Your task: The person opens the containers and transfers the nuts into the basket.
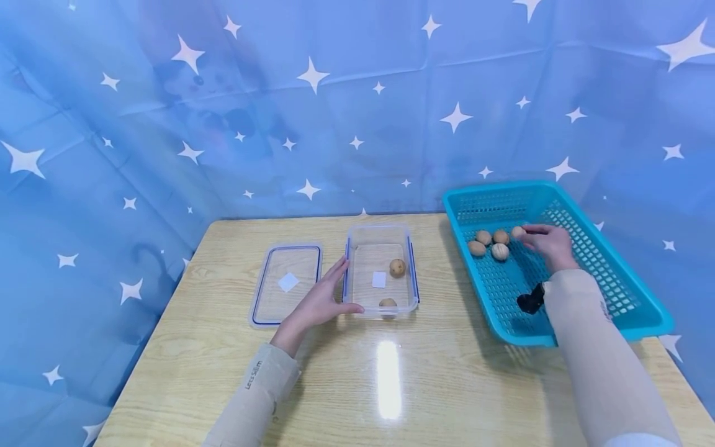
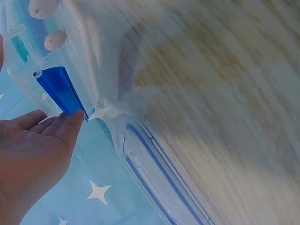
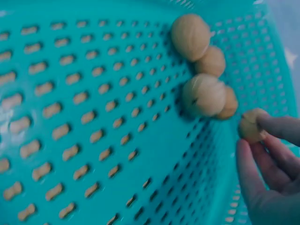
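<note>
In the head view my right hand (image 1: 553, 246) is inside a turquoise plastic basket (image 1: 631, 261). Thumb and fingers pinch a walnut (image 3: 251, 125), seen closely in the right wrist view. Several other walnuts (image 1: 499, 251) lie together on the basket floor, left of that hand. My left hand (image 1: 323, 302) rests against the left side of a clear plastic container (image 1: 365, 248), its thumb at the front rim. Straight fingers touch a blue side flap (image 2: 61, 89) in the left wrist view. Two walnuts (image 1: 397, 268) and a small white square (image 1: 379, 279) show in the container.
Left of the container, a clear lid (image 1: 268, 298) with a blue seal lies flat on the wooden table (image 1: 335, 397); a white square marks its middle. A blue curtain (image 1: 357, 112) with white stars hangs along the table's back and left side.
</note>
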The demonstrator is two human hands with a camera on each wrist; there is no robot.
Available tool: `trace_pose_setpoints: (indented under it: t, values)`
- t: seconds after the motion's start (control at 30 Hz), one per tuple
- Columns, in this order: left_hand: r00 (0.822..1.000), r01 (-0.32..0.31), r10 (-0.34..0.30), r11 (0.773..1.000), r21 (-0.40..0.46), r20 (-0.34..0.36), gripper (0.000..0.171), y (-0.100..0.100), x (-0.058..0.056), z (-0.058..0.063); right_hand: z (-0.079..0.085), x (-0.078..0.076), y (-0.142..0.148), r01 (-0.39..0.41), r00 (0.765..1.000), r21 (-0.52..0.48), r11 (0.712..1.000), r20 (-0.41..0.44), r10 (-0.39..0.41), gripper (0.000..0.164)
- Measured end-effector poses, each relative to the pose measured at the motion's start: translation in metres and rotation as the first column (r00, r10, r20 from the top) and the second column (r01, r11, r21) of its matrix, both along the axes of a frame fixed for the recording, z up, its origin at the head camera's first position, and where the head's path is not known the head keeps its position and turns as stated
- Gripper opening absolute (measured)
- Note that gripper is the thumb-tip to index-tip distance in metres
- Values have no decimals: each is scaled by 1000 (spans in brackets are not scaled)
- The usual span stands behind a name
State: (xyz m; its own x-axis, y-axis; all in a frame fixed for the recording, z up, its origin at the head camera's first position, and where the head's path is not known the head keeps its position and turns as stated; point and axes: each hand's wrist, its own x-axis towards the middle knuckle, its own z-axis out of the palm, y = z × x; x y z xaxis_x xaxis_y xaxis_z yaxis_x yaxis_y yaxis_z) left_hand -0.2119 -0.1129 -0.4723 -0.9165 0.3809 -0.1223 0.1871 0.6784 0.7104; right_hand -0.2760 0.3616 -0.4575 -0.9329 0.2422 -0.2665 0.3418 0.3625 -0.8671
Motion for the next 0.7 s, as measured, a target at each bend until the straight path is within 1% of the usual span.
trace_pose_setpoints:
  t: [0.07, 0.17, 0.2, 0.33, 0.53, 0.7]
  values:
    - [1000, -2, 2, 1000, 0, -2, 106, 0, 0, 0, -5, -3, 3, -18, 999, 39, 999, 47, 16, 64]
    - [1000, -3, 3, 1000, 1, 1, 107, -1, 1, -1, -11, -6, 7, -69, 993, 69, 995, 104, 62, 62]
    - [1000, -3, 3, 1000, 2, 2, 107, -1, 1, -1, -13, -7, 8, -95, 990, 72, 993, 114, 87, 62]
    - [1000, -7, 7, 1000, 7, 7, 106, -1, 2, -1, -14, -8, 7, -155, 980, 59, 986, 135, 146, 61]
    - [1000, -2, 2, 1000, -2, -1, 107, -1, 1, -2, -8, -4, 3, -173, 974, 20, 985, 152, 168, 64]
    - [1000, -3, 3, 1000, 0, -6, 107, -2, 1, -2, -6, -2, 0, -177, 973, 2, 984, 150, 175, 66]
